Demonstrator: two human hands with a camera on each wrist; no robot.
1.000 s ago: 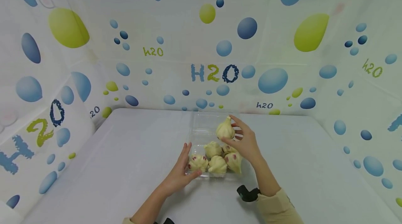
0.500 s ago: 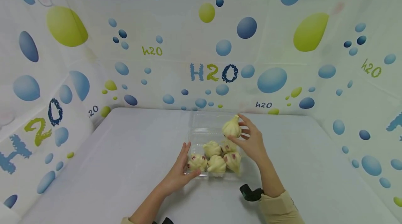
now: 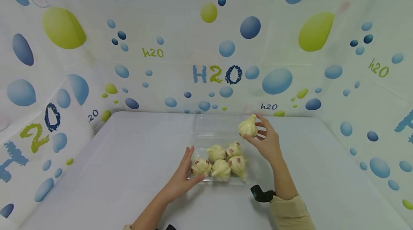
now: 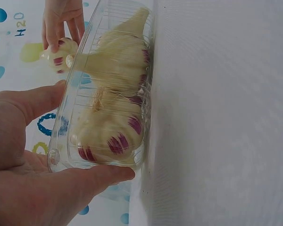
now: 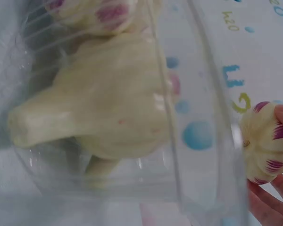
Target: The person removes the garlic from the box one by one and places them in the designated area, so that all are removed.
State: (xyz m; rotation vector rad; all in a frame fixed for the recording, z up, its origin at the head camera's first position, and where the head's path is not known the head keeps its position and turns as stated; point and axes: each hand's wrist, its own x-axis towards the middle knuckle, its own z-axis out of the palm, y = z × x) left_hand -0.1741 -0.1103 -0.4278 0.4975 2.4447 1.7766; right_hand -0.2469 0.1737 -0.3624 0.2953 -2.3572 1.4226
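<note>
My right hand (image 3: 267, 142) pinches a garlic bulb (image 3: 247, 127) between thumb and fingers, raised behind and right of a clear plastic container (image 3: 211, 179). Purple streaks mark this bulb (image 5: 269, 146) in the right wrist view. My left hand (image 3: 180, 178) rests at the container's front left corner, fingers fairly straight along the left side and thumb along the front. Several more garlic bulbs (image 3: 221, 169) lie in the container; two are seen close through its ribbed wall (image 4: 61, 136) in the left wrist view.
The container's hinged lid (image 3: 214, 124) lies open toward the back of the white table (image 3: 145, 144). A patterned curtain (image 3: 180, 43) rises behind and at both sides. A black wrist camera (image 3: 262, 194) hangs by the right forearm, above the tabletop.
My right hand has carried the garlic bulb rightward and slightly back, away from above the container. The left hand stays at the container's corner. The head view has shifted slightly.
</note>
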